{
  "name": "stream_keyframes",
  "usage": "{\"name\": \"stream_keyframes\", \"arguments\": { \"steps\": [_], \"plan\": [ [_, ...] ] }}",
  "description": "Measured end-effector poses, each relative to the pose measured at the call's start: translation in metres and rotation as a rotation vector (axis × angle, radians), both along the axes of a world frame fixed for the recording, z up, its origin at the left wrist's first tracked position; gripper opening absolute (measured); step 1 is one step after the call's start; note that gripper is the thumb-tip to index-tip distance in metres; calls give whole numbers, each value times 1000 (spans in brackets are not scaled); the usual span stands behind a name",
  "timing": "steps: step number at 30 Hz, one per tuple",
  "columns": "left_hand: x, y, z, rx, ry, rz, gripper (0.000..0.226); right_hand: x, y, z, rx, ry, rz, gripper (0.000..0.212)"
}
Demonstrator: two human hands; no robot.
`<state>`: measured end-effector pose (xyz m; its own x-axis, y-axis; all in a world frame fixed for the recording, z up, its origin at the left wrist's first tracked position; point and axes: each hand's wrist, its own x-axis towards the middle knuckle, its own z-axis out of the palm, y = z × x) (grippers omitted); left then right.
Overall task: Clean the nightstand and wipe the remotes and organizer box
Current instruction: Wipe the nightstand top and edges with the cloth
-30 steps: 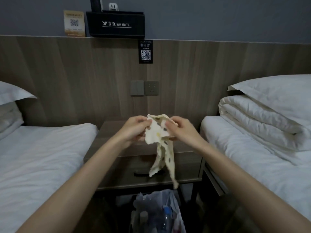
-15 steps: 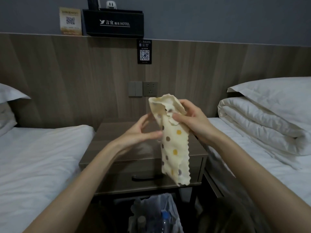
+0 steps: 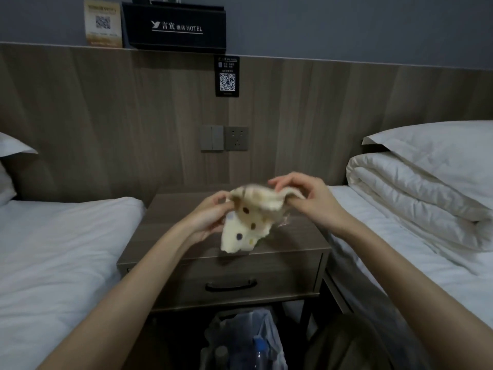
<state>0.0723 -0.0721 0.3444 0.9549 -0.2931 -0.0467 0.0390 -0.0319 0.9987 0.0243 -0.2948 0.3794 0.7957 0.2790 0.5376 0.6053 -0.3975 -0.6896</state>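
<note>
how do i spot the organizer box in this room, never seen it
Find the wood-panelled wall behind the nightstand and follow it up to the ledge on top. The organizer box stands there, right of a pale QR card. It alone is a wide black box with white HOTEL lettering.

1. Dim, flat indoor light; greyish, muted colour.
2. Motion blur on cloth (image 3: 246,222) and right hand (image 3: 306,198).
3. Wide-angle bowing toward edges; panel (image 3: 106,116) top line curved.
4. Deep shadow beneath nightstand (image 3: 181,209); white bedding (image 3: 426,196) brightest.

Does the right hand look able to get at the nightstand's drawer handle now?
Probably yes: nothing blocks the drawer handle, though the right hand and left hand both pinch the cloth.
</note>
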Motion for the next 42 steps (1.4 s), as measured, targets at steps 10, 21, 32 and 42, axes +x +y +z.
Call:
{"name": "stream_keyframes", "arguments": {
  "steps": [10, 21, 32, 42],
  "plan": [
    [-3, 0, 11, -74, -67, -66, 15, 7, 4, -29, -104, 60, -93, 45],
    [17, 4, -5, 259, -501, 113, 16, 39, -12, -37, 182, 214, -330, 24],
    [42, -17, -116, 789, -838, 219, 31, 130, -75, -93, -428, 16, -804, 22],
    [52, -16, -126, 794, -765, 213, 51, 176, -79, -142, -507, 370, -687, 38]
  ]
}}
